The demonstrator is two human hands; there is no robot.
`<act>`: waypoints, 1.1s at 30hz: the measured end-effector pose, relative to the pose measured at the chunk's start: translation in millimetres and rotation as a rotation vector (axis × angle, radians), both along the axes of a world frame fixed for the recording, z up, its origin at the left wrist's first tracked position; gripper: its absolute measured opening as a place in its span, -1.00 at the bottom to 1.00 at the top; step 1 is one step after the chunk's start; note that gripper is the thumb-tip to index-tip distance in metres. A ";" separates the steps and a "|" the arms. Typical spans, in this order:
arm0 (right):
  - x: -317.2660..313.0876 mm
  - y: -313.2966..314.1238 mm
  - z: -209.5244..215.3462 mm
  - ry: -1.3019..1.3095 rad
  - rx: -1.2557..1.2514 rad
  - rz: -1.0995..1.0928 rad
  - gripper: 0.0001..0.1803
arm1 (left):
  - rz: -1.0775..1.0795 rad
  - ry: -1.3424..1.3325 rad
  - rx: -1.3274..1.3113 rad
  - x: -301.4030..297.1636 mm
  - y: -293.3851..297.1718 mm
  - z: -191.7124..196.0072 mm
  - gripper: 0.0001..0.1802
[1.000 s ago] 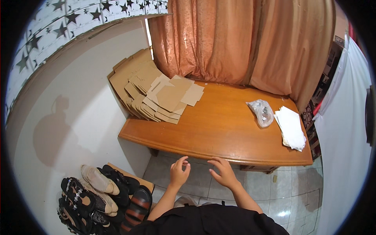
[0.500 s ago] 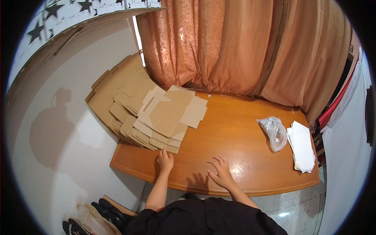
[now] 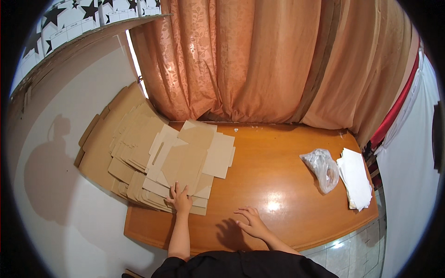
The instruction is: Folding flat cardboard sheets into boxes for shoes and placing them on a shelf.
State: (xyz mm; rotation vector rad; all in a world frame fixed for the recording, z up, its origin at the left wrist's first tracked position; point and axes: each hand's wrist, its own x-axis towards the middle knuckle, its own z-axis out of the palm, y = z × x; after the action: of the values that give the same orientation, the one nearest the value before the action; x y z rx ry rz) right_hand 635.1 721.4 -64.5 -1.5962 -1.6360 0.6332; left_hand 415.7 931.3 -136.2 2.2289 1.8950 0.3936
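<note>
A stack of flat brown cardboard box blanks [image 3: 134, 139] leans against the wall and spreads over the left part of the wooden table [image 3: 259, 185]. On top lies one unfolded blank [image 3: 185, 160] with flaps and a slot. My left hand [image 3: 180, 200] rests at the near edge of that top blank, fingers spread and pointing away from me. It appears to touch the cardboard but grips nothing. Over the bare wood right of the stack, my right hand [image 3: 252, 222] hovers with its fingers apart, holding nothing, and casts a shadow on the table.
A clear plastic bag [image 3: 322, 169] with something indistinct inside lies on the right of the table, beside a stack of white paper [image 3: 354, 178]. Orange curtains [image 3: 259, 60] hang behind the table. A shelf with star-patterned boxes [image 3: 76, 21] juts out at upper left.
My left hand has moved forward from the table's near side onto the near edge of the cardboard. My right hand stays open above the table. The whole view has shifted slightly.
</note>
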 end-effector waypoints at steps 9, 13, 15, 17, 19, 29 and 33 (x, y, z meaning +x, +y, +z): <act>5.3 24.5 -7.7 0.116 -0.030 -0.008 -0.60 | -0.274 0.023 0.005 -20.4 17.3 3.4 -0.59; -0.4 25.3 -11.5 0.172 -0.087 0.033 -0.61 | -0.326 -0.047 0.119 -25.8 21.1 12.4 -0.61; -0.5 24.1 -11.6 0.172 -0.093 0.034 -0.61 | -0.294 -0.210 0.353 -22.3 16.3 32.0 -0.70; 1.7 25.6 -12.3 0.163 -0.049 -0.008 -0.61 | -0.237 -0.377 0.492 -23.3 16.1 49.0 -0.73; 6.4 27.9 -11.1 0.212 -0.027 -0.061 -0.63 | -0.117 -0.498 0.736 -21.8 11.1 77.4 -0.84; 25.9 40.2 -17.1 0.353 -0.007 -0.355 -0.16 | -0.060 -0.812 1.034 -50.7 -27.6 141.7 -0.83; 36.6 40.9 -14.0 0.481 -0.026 -0.455 -0.20 | -0.085 -1.069 0.960 -59.4 -43.5 163.2 -0.78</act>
State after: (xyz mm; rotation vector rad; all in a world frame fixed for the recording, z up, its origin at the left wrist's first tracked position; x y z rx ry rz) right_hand 671.7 762.3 -78.6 -1.6052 -0.8824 0.7220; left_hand 356.3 887.8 26.9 1.7174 1.0503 2.2570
